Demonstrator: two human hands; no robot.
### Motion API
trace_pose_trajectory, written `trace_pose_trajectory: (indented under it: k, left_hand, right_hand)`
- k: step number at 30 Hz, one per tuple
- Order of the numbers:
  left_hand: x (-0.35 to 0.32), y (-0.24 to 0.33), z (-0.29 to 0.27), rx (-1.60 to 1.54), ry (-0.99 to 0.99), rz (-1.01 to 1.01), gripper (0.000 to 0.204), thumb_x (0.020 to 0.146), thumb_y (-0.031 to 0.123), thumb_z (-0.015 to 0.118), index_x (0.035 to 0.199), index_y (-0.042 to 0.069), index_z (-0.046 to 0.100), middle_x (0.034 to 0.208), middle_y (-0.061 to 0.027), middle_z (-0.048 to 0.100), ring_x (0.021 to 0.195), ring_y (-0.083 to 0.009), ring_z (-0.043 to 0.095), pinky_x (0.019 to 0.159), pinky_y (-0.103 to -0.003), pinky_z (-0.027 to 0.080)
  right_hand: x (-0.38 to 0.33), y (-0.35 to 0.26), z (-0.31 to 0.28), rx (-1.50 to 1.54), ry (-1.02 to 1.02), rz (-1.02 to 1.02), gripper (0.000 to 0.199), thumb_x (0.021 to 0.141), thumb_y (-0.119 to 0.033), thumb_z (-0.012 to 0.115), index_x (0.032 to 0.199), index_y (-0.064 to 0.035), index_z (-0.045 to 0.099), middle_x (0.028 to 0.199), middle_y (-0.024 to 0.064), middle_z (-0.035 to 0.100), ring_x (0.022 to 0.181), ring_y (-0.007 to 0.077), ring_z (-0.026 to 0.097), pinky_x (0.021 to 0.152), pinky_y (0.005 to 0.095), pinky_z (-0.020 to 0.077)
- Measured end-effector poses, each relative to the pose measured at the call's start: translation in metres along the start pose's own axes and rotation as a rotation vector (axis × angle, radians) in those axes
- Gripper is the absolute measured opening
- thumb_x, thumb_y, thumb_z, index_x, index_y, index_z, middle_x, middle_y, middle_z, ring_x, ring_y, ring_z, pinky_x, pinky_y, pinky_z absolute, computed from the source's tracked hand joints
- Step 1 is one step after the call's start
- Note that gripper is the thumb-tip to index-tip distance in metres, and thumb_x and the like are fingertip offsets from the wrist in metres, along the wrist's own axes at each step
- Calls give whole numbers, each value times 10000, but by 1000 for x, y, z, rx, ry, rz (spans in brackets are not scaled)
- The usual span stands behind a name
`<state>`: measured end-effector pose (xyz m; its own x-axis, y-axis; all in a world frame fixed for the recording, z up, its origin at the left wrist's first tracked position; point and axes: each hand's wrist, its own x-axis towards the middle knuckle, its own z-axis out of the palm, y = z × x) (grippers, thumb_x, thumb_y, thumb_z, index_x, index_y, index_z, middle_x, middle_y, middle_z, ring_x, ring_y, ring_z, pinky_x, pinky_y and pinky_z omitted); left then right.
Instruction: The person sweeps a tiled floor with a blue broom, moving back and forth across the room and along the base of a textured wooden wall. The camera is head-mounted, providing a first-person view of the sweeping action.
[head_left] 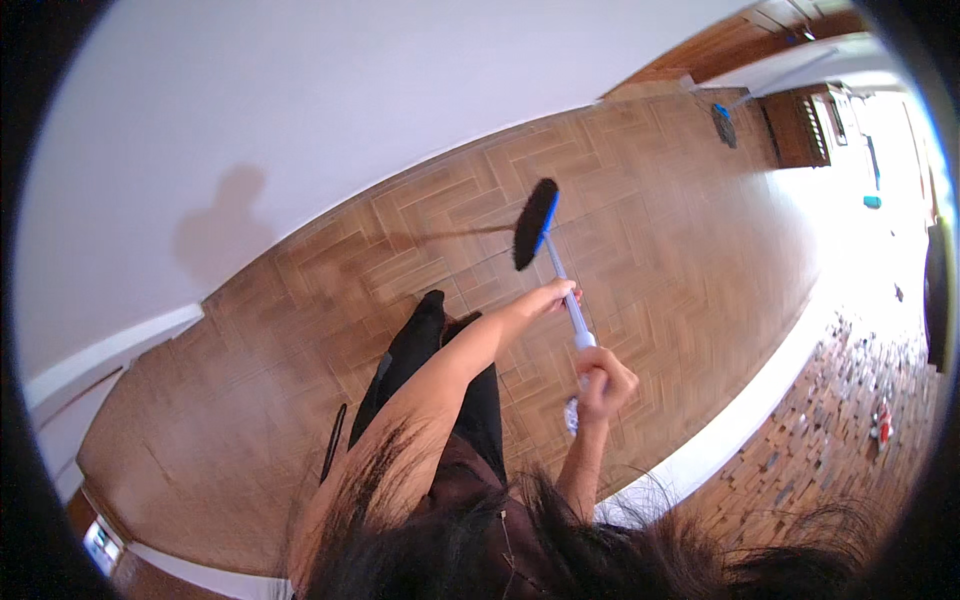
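Note:
A broom [562, 266] with a pale handle, a blue head and dark bristles [534, 222] extends away from me over the wood-look floor. My left hand [558, 294] is closed around the handle partway down toward the head. Closer to me, my right hand [606, 383] wraps the upper handle, just past a white sleeve on it. A whitish, crinkled-looking end [571, 415] shows below my right hand. I cannot tell whether the bristles touch the floor.
A white wall [330, 90] runs along the left and far side. A mop [724, 127] with a blue top and grey strands rests by dark wooden furniture [800, 128] at the far right. Along the right, a white ledge [740, 415] borders a mosaic-like brown surface [820, 440].

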<state>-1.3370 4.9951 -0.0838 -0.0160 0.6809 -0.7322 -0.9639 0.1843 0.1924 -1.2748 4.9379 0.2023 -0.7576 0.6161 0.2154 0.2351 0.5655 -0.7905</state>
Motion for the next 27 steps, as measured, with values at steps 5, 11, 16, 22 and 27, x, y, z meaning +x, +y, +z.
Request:
trace_pose_trajectory:
  k: [5, 11, 16, 22, 27]
  left_hand:
    - [-13, -10, 51, -40, -89, -3, 126, 749, 110, 436, 667, 22, 474, 599, -76, 504, 512, -169, 505, 510, -300, 477]
    - [-94, -3, 89, 94, 44, 116, 156, 741, 156, 465, 671, 17, 454, 623, -83, 491, 609, -218, 554, 553, -349, 477]
    - [-80, 38, 18, 107, 310, 202, 100, 738, 133, 434, 687, 50, 409, 609, -58, 455, 618, -207, 558, 530, -324, 481]
    - [-1, 57, 18, 312, 372, 31, 107, 755, 157, 385, 688, 77, 413, 618, -36, 467, 623, -183, 555, 520, -307, 475]
    - [100, 13, 110, 351, 73, -161, 155, 779, 196, 400, 730, 51, 423, 663, -70, 488, 613, -202, 536, 556, -341, 456]
  right_hand:
    - [11, -5, -28, -1, -21, -190, 22, 524, 11, 417, 507, 9, 430, 472, 87, 429, 416, 183, 463, 403, 264, 362]
    - [23, -20, -115, 487, 274, -271, 181, 611, -71, 383, 460, 9, 442, 384, 65, 413, 336, 173, 438, 367, 275, 380]
    - [40, 35, -97, 679, 199, -61, 105, 523, -9, 354, 448, 33, 415, 401, 93, 418, 364, 196, 446, 413, 300, 414]
    - [80, 102, -95, 777, 233, 70, 106, 505, 25, 321, 452, 49, 410, 421, 101, 430, 397, 200, 457, 455, 289, 421]
    - [100, 117, -150, 483, 416, 124, 100, 497, 37, 329, 450, 26, 416, 414, 79, 424, 393, 181, 464, 463, 260, 422]
